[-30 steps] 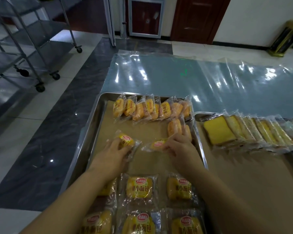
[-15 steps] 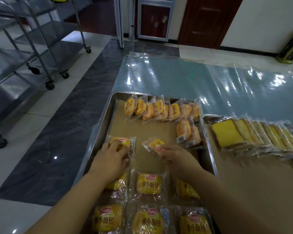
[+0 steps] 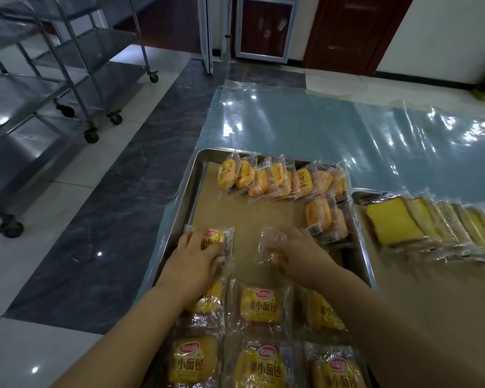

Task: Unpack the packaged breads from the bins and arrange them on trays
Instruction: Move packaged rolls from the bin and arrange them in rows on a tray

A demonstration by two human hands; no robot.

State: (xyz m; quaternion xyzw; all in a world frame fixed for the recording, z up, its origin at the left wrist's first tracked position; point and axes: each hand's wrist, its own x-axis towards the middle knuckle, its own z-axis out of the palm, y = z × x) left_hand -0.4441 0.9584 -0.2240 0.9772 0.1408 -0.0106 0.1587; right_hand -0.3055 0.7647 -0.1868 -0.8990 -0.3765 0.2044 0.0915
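The left hand (image 3: 195, 260) lies over a bun packet (image 3: 214, 238), fingers curled round its near side, holding it against the brown paper (image 3: 249, 214) that lines the tray (image 3: 190, 196). The right hand (image 3: 301, 254) grips a second bun packet (image 3: 268, 246), its fingers bent over the clear wrapper. The two hands sit apart, side by side, at the middle of the tray: the left one by the tray's left wall, the right one nearer its centre. Both packets touch the paper.

Towards the tray's near end, flat bun packets (image 3: 261, 303) lie face up in rows, partly under the forearms. Along the tray's far end a row of buns (image 3: 280, 179) stands on edge, overlapping, and two more buns (image 3: 325, 217) lean just below that row at the tray's right wall.

Right of the tray, a second tray (image 3: 359, 194) carries overlapping packets of yellow sliced cake (image 3: 394, 222). Beyond the tray, shiny plastic sheet (image 3: 319, 127) covers the tabletop. Left of the tray, on the floor, stand wheeled steel racks (image 3: 67, 79).
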